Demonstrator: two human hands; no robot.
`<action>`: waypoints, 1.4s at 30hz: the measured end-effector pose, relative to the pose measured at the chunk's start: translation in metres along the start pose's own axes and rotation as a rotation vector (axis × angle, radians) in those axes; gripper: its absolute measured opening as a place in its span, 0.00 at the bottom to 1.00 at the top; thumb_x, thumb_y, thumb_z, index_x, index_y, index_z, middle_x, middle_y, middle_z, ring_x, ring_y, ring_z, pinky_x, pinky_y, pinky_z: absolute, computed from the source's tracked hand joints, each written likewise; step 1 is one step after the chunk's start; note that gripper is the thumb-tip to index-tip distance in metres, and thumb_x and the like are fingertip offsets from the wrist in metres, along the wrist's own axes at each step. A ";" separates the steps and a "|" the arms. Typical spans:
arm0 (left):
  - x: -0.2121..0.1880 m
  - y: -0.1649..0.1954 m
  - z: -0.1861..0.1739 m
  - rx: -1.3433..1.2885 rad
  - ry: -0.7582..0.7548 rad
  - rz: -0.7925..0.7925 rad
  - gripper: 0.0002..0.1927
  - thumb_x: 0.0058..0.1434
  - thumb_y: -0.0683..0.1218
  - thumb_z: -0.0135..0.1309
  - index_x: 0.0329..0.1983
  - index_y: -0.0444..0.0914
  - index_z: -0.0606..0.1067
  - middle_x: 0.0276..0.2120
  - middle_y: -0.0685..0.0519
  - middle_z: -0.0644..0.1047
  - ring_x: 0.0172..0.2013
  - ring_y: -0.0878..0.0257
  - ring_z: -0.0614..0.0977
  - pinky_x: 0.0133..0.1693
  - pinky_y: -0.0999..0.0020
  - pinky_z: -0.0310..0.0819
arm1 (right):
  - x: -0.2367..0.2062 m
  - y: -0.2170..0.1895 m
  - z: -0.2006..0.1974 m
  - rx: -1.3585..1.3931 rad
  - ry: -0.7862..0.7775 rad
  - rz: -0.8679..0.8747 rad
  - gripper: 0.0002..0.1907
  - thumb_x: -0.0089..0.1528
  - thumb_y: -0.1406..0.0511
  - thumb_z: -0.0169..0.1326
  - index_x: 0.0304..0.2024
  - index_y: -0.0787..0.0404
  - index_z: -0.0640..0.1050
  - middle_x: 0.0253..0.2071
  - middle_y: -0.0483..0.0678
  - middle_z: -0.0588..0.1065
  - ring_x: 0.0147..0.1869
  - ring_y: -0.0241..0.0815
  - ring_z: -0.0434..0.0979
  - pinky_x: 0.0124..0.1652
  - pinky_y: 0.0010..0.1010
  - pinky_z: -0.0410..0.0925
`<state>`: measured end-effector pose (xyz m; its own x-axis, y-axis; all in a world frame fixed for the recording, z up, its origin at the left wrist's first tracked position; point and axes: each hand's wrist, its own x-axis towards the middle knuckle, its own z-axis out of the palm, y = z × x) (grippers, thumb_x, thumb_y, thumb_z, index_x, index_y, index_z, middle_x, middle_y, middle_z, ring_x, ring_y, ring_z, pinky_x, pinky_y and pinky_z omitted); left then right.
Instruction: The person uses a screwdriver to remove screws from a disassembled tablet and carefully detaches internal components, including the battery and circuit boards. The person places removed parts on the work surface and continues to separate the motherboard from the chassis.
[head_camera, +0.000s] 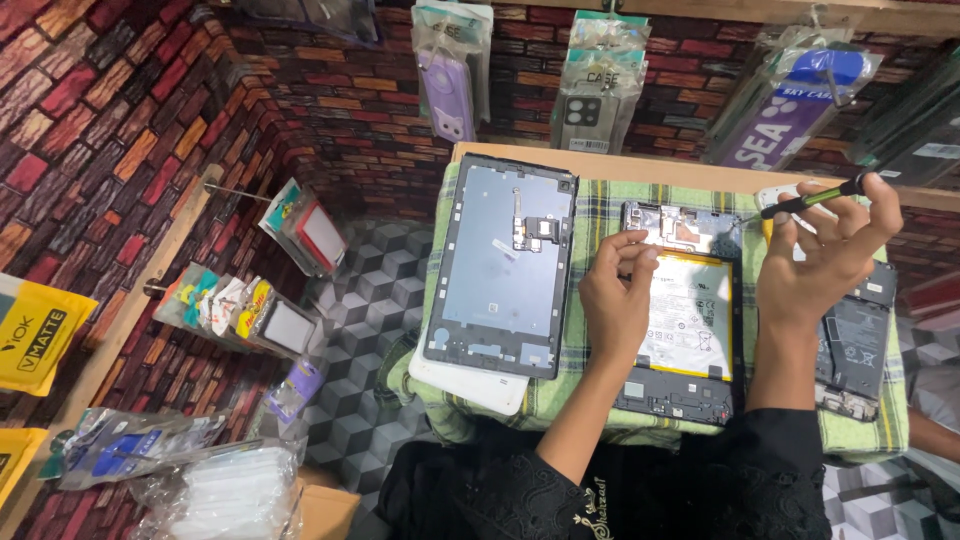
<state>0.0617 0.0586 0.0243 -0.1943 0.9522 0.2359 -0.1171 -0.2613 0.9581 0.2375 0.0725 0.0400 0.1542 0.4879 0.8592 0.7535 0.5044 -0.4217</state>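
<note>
Both hands are working over the opened tablet (688, 320) at 12 o'clock: left hand (615, 300) pinching fingertips shut w/ nothing visible btwn them, right hand (820, 255) gripping the green-handled screwdriver (815, 197), tip aiming at 9 o'clock toward the board.

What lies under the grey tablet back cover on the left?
Under the grey back cover a white slab sticks out at its near edge, resting on the checked cloth. The rest of it is covered.
</note>
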 end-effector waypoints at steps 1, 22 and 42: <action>0.000 0.000 0.000 0.002 0.000 0.002 0.11 0.67 0.44 0.55 0.51 0.35 0.76 0.39 0.52 0.84 0.35 0.68 0.83 0.32 0.74 0.73 | 0.001 -0.001 0.000 0.008 -0.001 -0.002 0.41 0.69 0.88 0.53 0.74 0.54 0.52 0.55 0.55 0.73 0.58 0.44 0.83 0.52 0.26 0.81; 0.001 0.000 -0.001 0.021 -0.008 -0.012 0.12 0.68 0.45 0.55 0.51 0.36 0.76 0.39 0.52 0.84 0.36 0.67 0.84 0.32 0.74 0.74 | 0.010 -0.017 -0.001 -0.197 0.034 -0.062 0.34 0.69 0.84 0.52 0.71 0.57 0.57 0.53 0.54 0.79 0.57 0.47 0.84 0.54 0.35 0.73; 0.002 0.001 -0.005 0.014 -0.010 -0.017 0.11 0.68 0.44 0.55 0.51 0.35 0.76 0.39 0.52 0.84 0.37 0.68 0.84 0.32 0.75 0.73 | 0.001 -0.001 0.006 -0.108 0.040 0.057 0.34 0.72 0.77 0.59 0.69 0.53 0.53 0.51 0.53 0.77 0.54 0.43 0.82 0.46 0.28 0.69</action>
<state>0.0568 0.0593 0.0245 -0.1826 0.9581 0.2208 -0.1069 -0.2426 0.9642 0.2327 0.0769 0.0401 0.2224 0.4832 0.8468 0.8071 0.3960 -0.4379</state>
